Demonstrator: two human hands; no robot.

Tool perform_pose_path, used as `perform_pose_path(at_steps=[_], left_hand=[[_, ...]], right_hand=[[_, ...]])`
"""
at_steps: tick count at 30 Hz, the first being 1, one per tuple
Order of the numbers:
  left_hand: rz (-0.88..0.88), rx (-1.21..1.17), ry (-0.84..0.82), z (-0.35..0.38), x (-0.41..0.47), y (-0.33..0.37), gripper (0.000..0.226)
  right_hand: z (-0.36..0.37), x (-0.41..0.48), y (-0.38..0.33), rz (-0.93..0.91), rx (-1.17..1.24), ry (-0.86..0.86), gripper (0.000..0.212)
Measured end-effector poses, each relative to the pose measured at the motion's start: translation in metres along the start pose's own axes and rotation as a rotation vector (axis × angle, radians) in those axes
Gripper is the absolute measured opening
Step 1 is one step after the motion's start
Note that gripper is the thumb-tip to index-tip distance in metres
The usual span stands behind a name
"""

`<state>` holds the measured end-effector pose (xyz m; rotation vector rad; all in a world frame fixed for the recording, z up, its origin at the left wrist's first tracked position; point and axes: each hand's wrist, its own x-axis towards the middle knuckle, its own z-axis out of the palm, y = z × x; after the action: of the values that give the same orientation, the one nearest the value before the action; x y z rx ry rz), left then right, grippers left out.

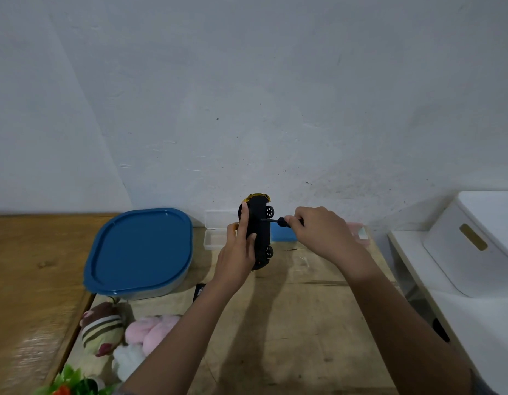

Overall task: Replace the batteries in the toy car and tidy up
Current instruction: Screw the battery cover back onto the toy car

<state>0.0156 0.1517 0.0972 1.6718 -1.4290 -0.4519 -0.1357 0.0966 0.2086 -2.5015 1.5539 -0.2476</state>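
A pale, scuffed plaster wall fills the upper field, above a worn wooden table point(290, 323) with a matte, scratched grain. At three o'clock from the table's middle sits a smooth white plastic bin point(475, 243) with rounded corners and a slot handle. At nine o'clock lies a rounded-square container under a glossy blue lid point(141, 249). Soft plush toys point(104, 334), one brown-striped and one fluffy pink, cluster at seven o'clock. A small clear plastic box point(217, 238) lies open at eleven o'clock, against the wall. The toy car point(261, 232) is held above the table's far middle, stood on end with its yellow body turned away and its flat black underside and two small black wheels facing three o'clock. The left hand point(238, 258) reaches up from six o'clock and grips the car, fingers laid along the underside. The right hand point(318, 232), wrist bent, pinches the dark handle of a slim screwdriver point(278, 221), whose tip meets the underside.
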Motion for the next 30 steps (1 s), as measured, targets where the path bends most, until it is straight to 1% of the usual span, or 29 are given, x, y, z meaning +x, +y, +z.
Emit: perform_pose_path(at_steps=[3,6,7,9,11,14,15,17,19,21,23,25,28,30], left_hand=[[0.012,0.009,-0.002,-0.001,-0.001,0.000,0.076],[0.049,0.069,-0.014,-0.001,-0.003,0.000,0.080],[0.070,0.100,-0.023,-0.001,-0.004,0.000,0.081],[0.108,0.150,-0.040,-0.001,-0.005,-0.002,0.084],[0.113,0.156,-0.044,-0.001,-0.005,-0.002,0.083],[0.069,0.101,-0.030,0.001,-0.003,0.001,0.076],[0.038,0.066,-0.027,0.002,-0.003,0.003,0.073],[-0.035,-0.027,-0.025,0.005,-0.003,0.003,0.070],[-0.113,-0.143,-0.030,0.007,-0.003,-0.002,0.072],[-0.211,-0.211,-0.052,0.009,-0.006,-0.011,0.075],[-0.304,-0.141,-0.085,0.009,-0.011,-0.021,0.076],[-0.355,0.018,-0.122,0.009,-0.017,-0.028,0.071],[-0.367,0.217,-0.144,0.011,-0.027,-0.033,0.052],[-0.379,0.320,-0.158,0.016,-0.033,-0.035,0.046]], right_hand=[[0.003,0.000,0.003,0.025,0.035,-0.035,0.044],[0.000,0.004,0.005,0.120,0.185,-0.135,0.046],[-0.001,0.006,0.006,0.180,0.286,-0.185,0.044],[0.002,0.007,0.013,0.352,0.603,-0.294,0.036],[0.008,0.005,0.020,0.504,0.903,-0.396,0.035],[0.019,-0.001,0.027,0.625,1.183,-0.498,0.038],[0.022,-0.001,0.028,0.638,1.222,-0.506,0.038],[0.026,-0.002,0.028,0.625,1.197,-0.497,0.039],[0.031,-0.005,0.032,0.607,1.148,-0.474,0.039],[0.036,-0.008,0.043,0.604,1.166,-0.431,0.040],[0.039,-0.013,0.056,0.622,1.210,-0.378,0.040],[0.044,-0.019,0.067,0.646,1.239,-0.339,0.038],[0.054,-0.028,0.076,0.693,1.248,-0.330,0.037],[0.063,-0.032,0.080,0.727,1.244,-0.350,0.037]])
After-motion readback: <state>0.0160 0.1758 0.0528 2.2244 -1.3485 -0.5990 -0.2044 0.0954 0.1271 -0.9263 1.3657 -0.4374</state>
